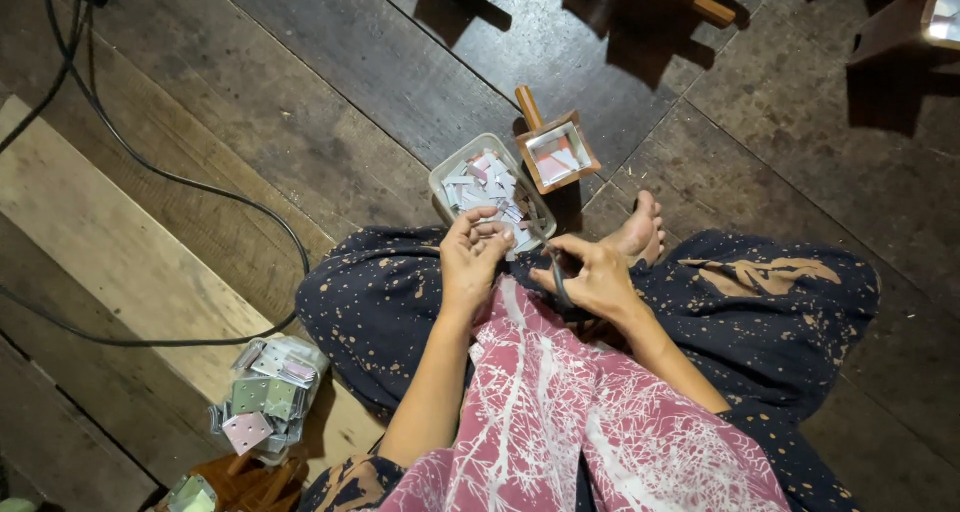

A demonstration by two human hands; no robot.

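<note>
A small piece is pinched in the left hand (472, 257) above the grey tray (443, 175), already heaped with cut pieces. Scissors (556, 272) are gripped in the right hand (598, 277). A bag of foil sheets (268, 397) lies uncut on the floor.

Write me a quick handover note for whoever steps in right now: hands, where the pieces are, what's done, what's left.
Left hand: fingers curled over small pale pieces at the near rim of the shallow grey plastic tray; whether it grips one cannot be told.
Right hand: closed on dark metal scissors, over the lap.
Tray sits on the dark wooden plank floor, full of small white and silvery cut pieces. Beside it, a brown wooden-framed square box with handle.
Done: many pieces are in the tray.
Left: cannot be judged.
</note>
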